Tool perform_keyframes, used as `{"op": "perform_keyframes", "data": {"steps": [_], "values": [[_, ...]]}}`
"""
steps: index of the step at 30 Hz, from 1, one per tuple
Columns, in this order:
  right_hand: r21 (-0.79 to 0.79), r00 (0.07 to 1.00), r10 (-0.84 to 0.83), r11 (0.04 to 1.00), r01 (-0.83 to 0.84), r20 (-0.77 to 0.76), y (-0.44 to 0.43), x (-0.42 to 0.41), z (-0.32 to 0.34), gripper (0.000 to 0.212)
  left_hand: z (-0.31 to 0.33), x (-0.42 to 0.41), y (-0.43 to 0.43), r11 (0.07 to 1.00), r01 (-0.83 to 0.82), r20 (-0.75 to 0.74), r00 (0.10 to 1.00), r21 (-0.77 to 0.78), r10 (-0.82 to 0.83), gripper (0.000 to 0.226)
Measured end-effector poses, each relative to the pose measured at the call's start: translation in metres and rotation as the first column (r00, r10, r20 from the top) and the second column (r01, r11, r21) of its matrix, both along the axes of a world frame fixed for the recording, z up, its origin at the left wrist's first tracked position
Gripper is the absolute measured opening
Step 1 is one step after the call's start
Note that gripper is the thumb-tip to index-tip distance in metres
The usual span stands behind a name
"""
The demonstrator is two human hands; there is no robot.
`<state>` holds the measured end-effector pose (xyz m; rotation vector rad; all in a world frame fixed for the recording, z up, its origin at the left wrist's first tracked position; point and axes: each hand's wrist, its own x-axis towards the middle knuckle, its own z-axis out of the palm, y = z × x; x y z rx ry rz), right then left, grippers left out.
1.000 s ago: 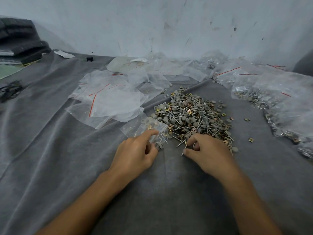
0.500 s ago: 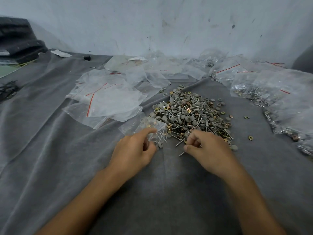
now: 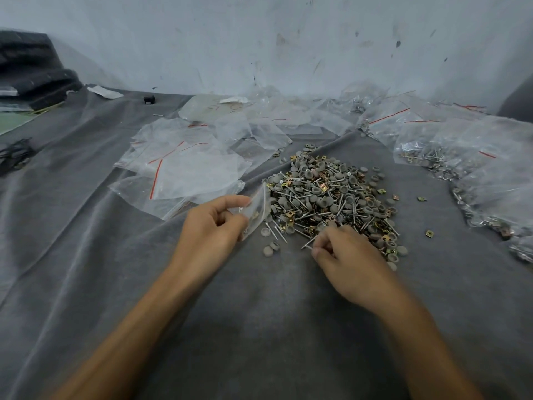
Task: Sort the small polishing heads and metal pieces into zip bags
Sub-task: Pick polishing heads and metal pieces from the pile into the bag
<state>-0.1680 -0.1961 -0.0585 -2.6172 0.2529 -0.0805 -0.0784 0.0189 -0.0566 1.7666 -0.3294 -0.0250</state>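
A heap of grey polishing heads, thin metal pins and small brass pieces [image 3: 326, 194] lies on the grey cloth [image 3: 259, 327] in the middle. My left hand [image 3: 210, 229] pinches a small clear zip bag [image 3: 256, 210] upright at the heap's left edge; a few pieces show inside it. My right hand [image 3: 346, 261] rests at the heap's near edge with its fingers closed on metal pins [image 3: 308, 243] that stick out to the left. Two loose grey heads [image 3: 271, 249] lie between my hands.
Empty zip bags with red seal lines [image 3: 184, 166] are spread to the left and behind the heap. Filled bags of parts [image 3: 476, 168] lie along the right side. Dark folded fabric [image 3: 31, 67] sits at the far left by the wall.
My left hand has lifted the small zip bag off the cloth and stood it upright beside the heap. My right hand shifted slightly right along the heap's near edge, still pinching pins.
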Motion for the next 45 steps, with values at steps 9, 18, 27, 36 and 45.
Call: {"op": "perform_keyframes", "data": {"steps": [9, 18, 27, 36, 45], "values": [[0.461, 0.980, -0.027, 0.885, -0.068, 0.196, 0.030, 0.009, 0.000, 0.005, -0.018, -0.016, -0.011, 0.909, 0.092, 0.180, 0.967, 0.407, -0.179, 0.030], [0.635, 0.980, -0.016, 0.764, -0.115, 0.197, 0.036, 0.013, -0.002, 0.020, -0.015, -0.013, -0.009, 0.923, 0.071, 0.191, 0.970, 0.379, -0.153, 0.029], [0.132, 0.965, -0.207, 0.973, 0.187, 0.160, -0.018, 0.003, 0.005, 0.009, -0.019, -0.007, -0.008, 0.952, 0.013, 0.193, 0.978, 0.307, -0.076, 0.032], [-0.107, 0.998, -0.035, 0.993, 0.041, 0.060, 0.004, 0.010, -0.007, 0.019, -0.016, -0.010, -0.007, 0.937, 0.044, 0.199, 0.973, 0.347, -0.119, 0.033], [-0.185, 0.990, -0.063, 0.979, 0.086, 0.128, 0.014, 0.011, -0.013, 0.005, -0.016, -0.008, -0.007, 0.938, 0.038, 0.208, 0.971, 0.344, -0.116, 0.030]]}}
